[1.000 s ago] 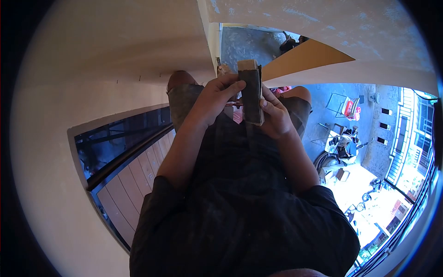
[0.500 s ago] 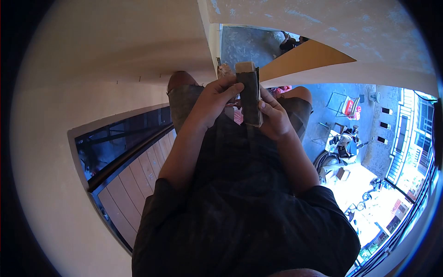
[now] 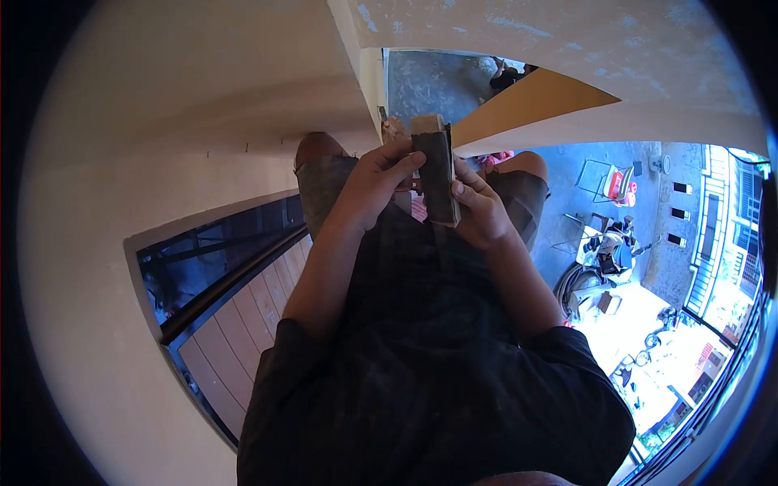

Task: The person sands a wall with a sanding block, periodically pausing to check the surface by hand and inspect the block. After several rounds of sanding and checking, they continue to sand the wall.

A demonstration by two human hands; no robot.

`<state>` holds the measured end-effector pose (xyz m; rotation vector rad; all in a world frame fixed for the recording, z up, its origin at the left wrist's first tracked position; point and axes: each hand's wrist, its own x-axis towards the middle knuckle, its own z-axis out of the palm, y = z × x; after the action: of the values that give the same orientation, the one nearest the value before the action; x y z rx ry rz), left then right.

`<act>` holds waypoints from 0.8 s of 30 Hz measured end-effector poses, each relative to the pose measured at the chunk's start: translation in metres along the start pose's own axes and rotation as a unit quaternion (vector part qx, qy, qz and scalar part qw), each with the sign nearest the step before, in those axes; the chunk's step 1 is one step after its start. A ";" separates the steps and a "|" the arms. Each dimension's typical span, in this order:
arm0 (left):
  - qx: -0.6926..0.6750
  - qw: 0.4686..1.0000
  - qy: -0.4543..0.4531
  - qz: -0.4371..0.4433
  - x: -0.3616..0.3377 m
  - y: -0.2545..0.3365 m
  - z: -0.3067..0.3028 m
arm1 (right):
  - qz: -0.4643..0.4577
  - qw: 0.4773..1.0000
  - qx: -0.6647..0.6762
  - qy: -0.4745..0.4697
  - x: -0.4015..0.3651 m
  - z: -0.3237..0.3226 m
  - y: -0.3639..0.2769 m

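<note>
A block with a dark sheet around it (image 3: 436, 174) is held upright over my lap, its pale end showing at the top. My left hand (image 3: 382, 180) grips its left side, with the thumb on the dark face. On the other side, my right hand (image 3: 483, 209) holds the lower right edge between thumb and fingers. Some of the fingers of both hands are hidden behind the block.
A pale wall (image 3: 105, 162) with small nails stands at the left, above a paneled door (image 3: 235, 336). Far below at the right are a red and white chair (image 3: 620, 186) and a parked motorcycle (image 3: 648, 344). Part of a person (image 3: 506, 75) shows at the top.
The view has shifted slightly. Both hands keep their hold on the block, which has hardly moved.
</note>
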<state>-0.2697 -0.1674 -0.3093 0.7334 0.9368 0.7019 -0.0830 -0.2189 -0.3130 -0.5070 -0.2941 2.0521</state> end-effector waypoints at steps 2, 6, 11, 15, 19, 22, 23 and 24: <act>-0.009 1.000 -0.001 0.000 -0.001 0.001 0.002 | -0.003 1.000 -0.001 0.004 0.000 0.002 -0.001; -0.030 1.000 -0.005 0.007 -0.002 0.002 0.003 | -0.007 1.000 -0.013 -0.021 0.000 0.007 -0.002; -0.030 0.999 -0.012 0.008 -0.003 0.002 0.002 | -0.010 1.000 -0.011 -0.025 0.000 0.007 -0.002; -0.027 1.000 0.001 0.005 -0.003 0.002 0.003 | -0.008 1.000 -0.007 -0.014 -0.001 0.004 -0.001; -0.025 1.000 -0.004 0.009 -0.003 0.004 0.005 | -0.005 1.000 -0.001 -0.020 0.000 0.004 -0.002; -0.026 1.000 -0.009 0.006 -0.001 0.003 0.003 | -0.005 1.000 0.000 -0.026 0.000 0.004 -0.002; -0.027 1.000 -0.008 0.006 -0.002 0.003 0.003 | -0.004 1.000 0.000 -0.026 0.000 0.003 -0.002; -0.026 1.000 -0.009 0.008 -0.002 0.005 0.004 | -0.005 1.000 0.004 -0.020 0.000 0.003 -0.001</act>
<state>-0.2679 -0.1673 -0.3030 0.7004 0.8945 0.7303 -0.0835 -0.2180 -0.3102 -0.4581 -0.3123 2.0544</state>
